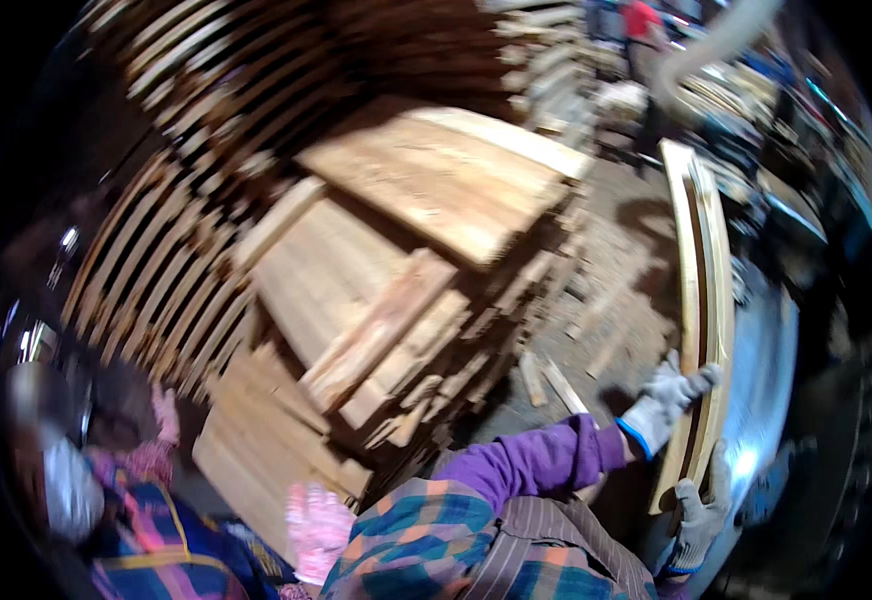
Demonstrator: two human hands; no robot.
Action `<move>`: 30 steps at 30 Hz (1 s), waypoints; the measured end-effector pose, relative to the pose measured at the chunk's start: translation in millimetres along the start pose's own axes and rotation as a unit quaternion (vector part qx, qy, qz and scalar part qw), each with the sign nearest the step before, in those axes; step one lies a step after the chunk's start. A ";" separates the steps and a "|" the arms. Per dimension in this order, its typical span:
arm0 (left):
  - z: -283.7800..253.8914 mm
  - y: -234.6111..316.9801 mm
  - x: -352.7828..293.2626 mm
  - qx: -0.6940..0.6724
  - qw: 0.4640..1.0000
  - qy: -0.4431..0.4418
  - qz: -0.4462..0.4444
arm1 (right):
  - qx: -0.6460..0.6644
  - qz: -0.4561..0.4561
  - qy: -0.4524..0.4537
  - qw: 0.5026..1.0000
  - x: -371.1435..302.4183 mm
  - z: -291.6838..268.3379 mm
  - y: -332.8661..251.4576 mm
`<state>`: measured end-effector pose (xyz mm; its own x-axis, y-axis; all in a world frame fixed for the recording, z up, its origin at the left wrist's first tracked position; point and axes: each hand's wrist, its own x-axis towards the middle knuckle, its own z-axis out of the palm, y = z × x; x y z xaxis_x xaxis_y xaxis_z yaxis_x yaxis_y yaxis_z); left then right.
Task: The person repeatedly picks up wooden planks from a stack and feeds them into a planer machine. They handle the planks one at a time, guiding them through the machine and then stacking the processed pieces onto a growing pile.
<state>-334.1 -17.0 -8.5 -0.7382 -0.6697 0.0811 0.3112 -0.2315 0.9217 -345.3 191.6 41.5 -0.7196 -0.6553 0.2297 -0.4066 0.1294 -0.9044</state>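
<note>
Two long, narrow wooden boards (pixel 717 290) stand side by side at the right, with a dark gap between them. My left hand (pixel 668 397), in a grey glove below a purple sleeve, is closed on the boards from the left, its fingers reaching over their upper face. Lower down, my right hand (pixel 701 515), in a matching glove, grips the boards near their close end. Its thumb lies along the right edge, and part of that hand is hidden by the wood. The boards' near end rests just above a shiny metal surface (pixel 764 370).
Stacked wide planks (pixel 436 180) fill the middle, with a loose thick board (pixel 381 325) across them. Slatted wood stacks (pixel 161 270) rise at the left. A co-worker with pink gloves (pixel 318 530) is at the lower left. Wood scraps (pixel 563 385) lie on the floor.
</note>
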 end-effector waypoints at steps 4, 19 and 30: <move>16.3 -13.9 -10.2 -0.143 0.972 0.017 -0.186 | -0.215 0.120 0.109 0.963 -86.5 -24.2 25.9; -0.8 -1.6 -13.2 -0.058 0.975 0.030 -0.213 | -0.691 0.000 0.038 0.722 255.1 -47.5 267.8; 0.4 -124.4 58.2 0.600 0.773 0.101 -0.180 | -0.187 -0.209 -0.134 0.950 38.3 32.6 11.3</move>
<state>-416.1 -27.0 -118.3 -0.5024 -0.8384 -0.2112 -0.7604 0.3123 0.5694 -359.1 143.7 28.4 -0.3022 -0.8670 0.3963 -0.8336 0.0386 -0.5510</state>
